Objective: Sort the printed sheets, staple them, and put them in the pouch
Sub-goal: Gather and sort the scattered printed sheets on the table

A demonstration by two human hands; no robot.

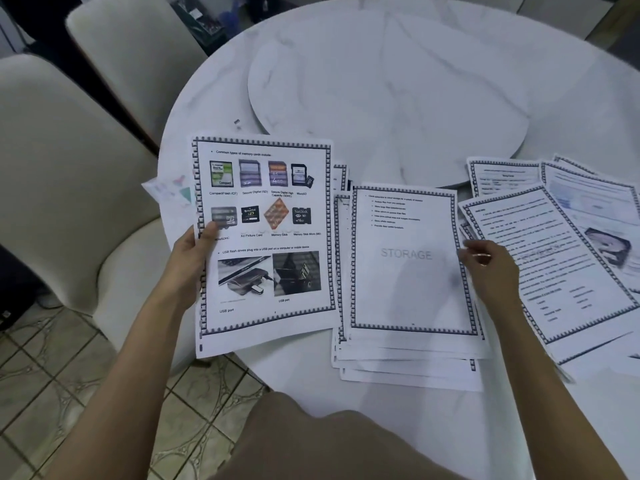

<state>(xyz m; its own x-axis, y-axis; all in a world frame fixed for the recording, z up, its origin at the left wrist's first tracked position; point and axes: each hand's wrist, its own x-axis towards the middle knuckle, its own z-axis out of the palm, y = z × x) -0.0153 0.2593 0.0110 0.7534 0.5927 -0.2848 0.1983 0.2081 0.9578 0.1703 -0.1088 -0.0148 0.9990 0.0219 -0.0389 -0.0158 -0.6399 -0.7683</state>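
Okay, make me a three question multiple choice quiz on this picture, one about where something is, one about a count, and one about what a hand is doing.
1. Where does the sheet with the grey word STORAGE lie?
A. On top of the middle stack on the table
B. On the chair
C. On the floor tiles

2. How many memory card pictures are in the top row of the memory card sheet?
A. Two
B. Four
C. Six

3. What is the left hand doing?
A. Resting flat on the table
B. Holding a stapler
C. Holding the memory card sheet by its left edge

Answers:
1 A, it tops the loose pile on the marble table.
2 B, four cards sit side by side there.
3 C, the thumb lies over the sheet's left border, while the right hand rests at the STORAGE sheet's right edge.
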